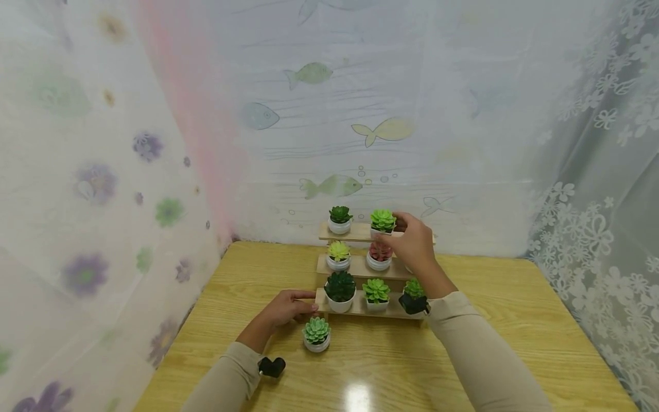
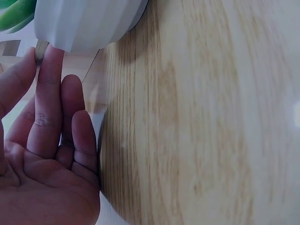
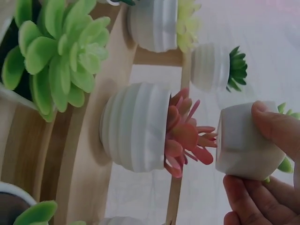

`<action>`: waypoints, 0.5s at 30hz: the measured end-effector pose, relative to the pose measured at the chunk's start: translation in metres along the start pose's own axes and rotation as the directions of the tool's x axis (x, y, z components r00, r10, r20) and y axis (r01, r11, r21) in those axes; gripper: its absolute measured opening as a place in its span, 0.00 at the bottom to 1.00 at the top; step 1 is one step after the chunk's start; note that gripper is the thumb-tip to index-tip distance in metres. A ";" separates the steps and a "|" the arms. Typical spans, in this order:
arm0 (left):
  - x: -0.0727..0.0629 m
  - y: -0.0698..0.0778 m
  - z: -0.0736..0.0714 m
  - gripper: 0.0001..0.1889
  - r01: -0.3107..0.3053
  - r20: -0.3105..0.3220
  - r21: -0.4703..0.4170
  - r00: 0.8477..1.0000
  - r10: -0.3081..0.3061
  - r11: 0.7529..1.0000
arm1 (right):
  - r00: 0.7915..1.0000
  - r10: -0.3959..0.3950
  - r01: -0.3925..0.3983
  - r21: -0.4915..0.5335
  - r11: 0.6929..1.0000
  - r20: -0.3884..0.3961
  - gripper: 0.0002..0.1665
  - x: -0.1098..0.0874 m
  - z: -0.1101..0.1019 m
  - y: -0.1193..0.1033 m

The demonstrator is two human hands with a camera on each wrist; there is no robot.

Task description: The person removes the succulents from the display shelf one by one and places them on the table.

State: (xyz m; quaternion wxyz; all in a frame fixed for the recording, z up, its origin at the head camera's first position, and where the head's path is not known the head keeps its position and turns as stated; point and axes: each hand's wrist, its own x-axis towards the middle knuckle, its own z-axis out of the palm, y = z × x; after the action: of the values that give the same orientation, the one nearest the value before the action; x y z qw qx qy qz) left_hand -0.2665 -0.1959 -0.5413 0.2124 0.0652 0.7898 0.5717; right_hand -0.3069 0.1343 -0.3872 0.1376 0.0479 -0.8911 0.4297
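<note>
A three-tier wooden stand (image 1: 354, 312) holds small potted succulents. My right hand (image 1: 414, 243) grips the white pot of a bright green succulent (image 1: 383, 220) at the top tier. In the right wrist view, that white pot (image 3: 246, 143) is between thumb and fingers, its base a little above the top board. My left hand (image 1: 285, 309) pinches the left end of the bottom board between thumb and fingers. The board end (image 2: 41, 50) shows between them in the left wrist view. Right by this hand, a pale green succulent (image 1: 316, 333) stands on the table in a white pot.
A dark green succulent (image 1: 340, 219) sits at the top left. Yellow (image 1: 338, 254) and red (image 1: 379, 257) succulents occupy the middle tier, with another pot partly behind my right hand. Several green ones line the bottom tier. Printed curtains (image 1: 319, 126) hang behind the wooden table (image 1: 489, 320).
</note>
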 end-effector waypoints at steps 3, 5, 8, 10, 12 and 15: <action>0.000 0.001 0.001 0.30 -0.004 -0.002 0.006 1.000 0.004 1.000 | 1.000 -0.022 0.022 0.001 1.000 -0.003 0.46 -0.004 -0.001 0.004; 0.000 0.001 0.001 0.30 -0.002 -0.005 0.011 1.000 0.002 1.000 | 0.999 -0.032 0.032 0.006 0.999 0.004 0.46 -0.008 -0.001 0.006; 0.000 0.001 0.002 0.30 0.011 -0.012 0.018 1.000 -0.011 1.000 | 0.999 -0.029 0.029 0.029 0.999 0.016 0.47 -0.014 -0.001 0.007; 0.000 0.001 0.002 0.30 0.018 -0.017 0.019 1.000 -0.017 1.000 | 0.999 -0.023 0.022 0.039 0.999 0.022 0.47 -0.019 -0.001 0.006; 0.000 0.002 0.002 0.29 0.020 -0.019 0.016 1.000 -0.020 1.000 | 1.000 -0.015 0.014 0.042 0.999 0.022 0.47 -0.023 -0.001 0.005; -0.001 0.003 0.002 0.29 0.013 -0.020 0.020 1.000 -0.012 1.000 | 1.000 -0.010 0.009 0.042 0.999 0.019 0.47 -0.029 -0.002 0.003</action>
State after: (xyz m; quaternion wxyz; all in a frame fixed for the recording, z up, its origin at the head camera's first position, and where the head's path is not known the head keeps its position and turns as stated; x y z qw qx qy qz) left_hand -0.2647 -0.1936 -0.5389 0.2077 0.0568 0.7980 0.5628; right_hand -0.2795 0.1368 -0.3971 0.1300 0.0593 -0.8829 0.4473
